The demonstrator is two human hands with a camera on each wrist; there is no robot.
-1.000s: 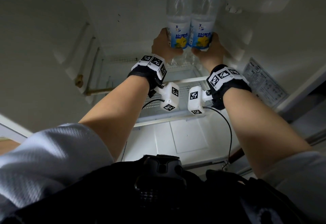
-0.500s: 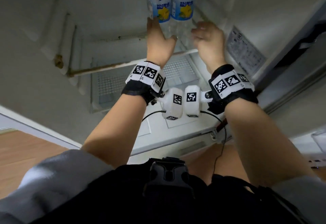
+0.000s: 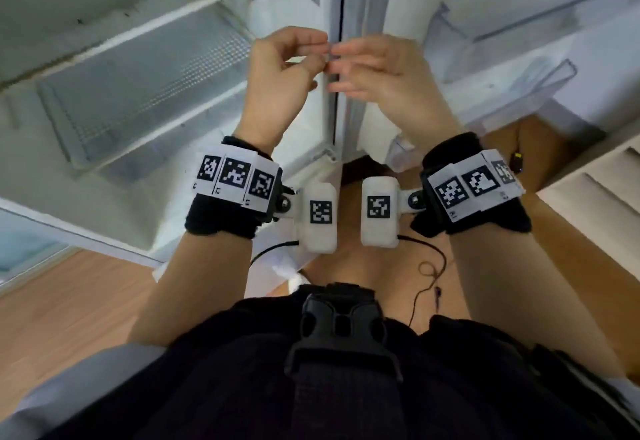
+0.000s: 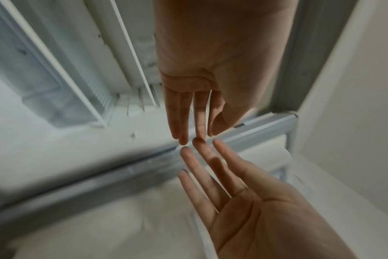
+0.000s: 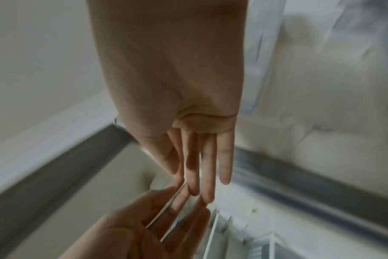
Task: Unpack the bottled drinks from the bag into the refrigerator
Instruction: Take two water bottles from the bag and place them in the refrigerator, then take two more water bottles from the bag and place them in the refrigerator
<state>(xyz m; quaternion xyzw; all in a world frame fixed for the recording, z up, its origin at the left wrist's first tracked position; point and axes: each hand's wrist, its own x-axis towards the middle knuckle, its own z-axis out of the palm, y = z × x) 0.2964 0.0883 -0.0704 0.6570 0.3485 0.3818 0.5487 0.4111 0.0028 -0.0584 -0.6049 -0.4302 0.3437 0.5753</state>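
Bottles, bag: neither in view. Refrigerator open, wire shelves at left, door bins far right. Left hand and right hand empty, fingers relaxed, tips nearly meeting. Advice: turn to bag, grip each next bottle round body.

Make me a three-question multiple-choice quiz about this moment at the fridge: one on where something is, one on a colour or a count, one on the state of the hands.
1. Where are the two hands?
A. Deep inside a drawer
B. Raised together in front of the open refrigerator
C. Flat on the floor

2. What colour is the floor?
A. Brown wood
B. Blue tile
C. Black carpet

3. What are the hands holding?
A. One bottle each
B. A bag
C. Nothing

Answers:
B, the left hand and right hand meet fingertip to fingertip before the refrigerator.
A, the floor shows brown wood.
C, both wrist views show straight fingers with bare palms.
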